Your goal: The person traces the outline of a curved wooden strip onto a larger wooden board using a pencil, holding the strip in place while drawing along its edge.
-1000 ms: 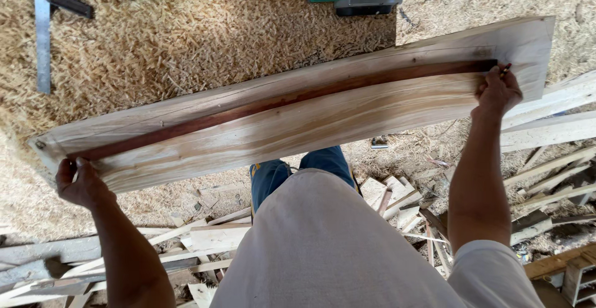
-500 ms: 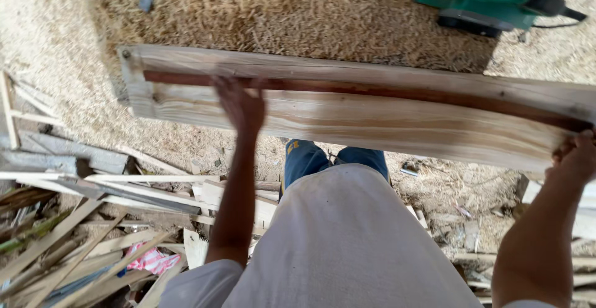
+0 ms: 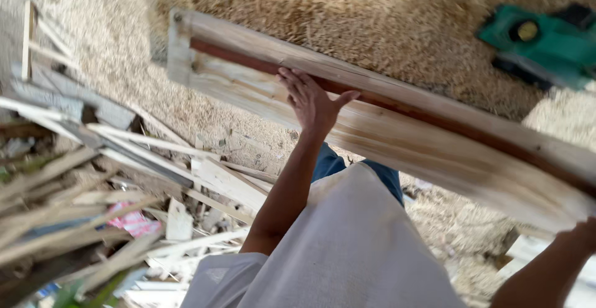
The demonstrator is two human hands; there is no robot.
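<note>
Head view: long rough-grained plank (image 3: 397, 140), red-brown streak.

Sawdust (image 3: 385, 28) covers the floor in a thick pale layer under bright daylight. A heap of wood offcuts (image 3: 93, 184) fills the left side, with a pink scrap (image 3: 133, 221) among them. A green power tool (image 3: 546, 44) sits at the upper right.

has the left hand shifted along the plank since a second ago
Yes. The left hand was gripping the plank at its left end; now it presses flat nearer the middle, well inboard of that end. The camera swung too, so the plank is the reference.
</note>
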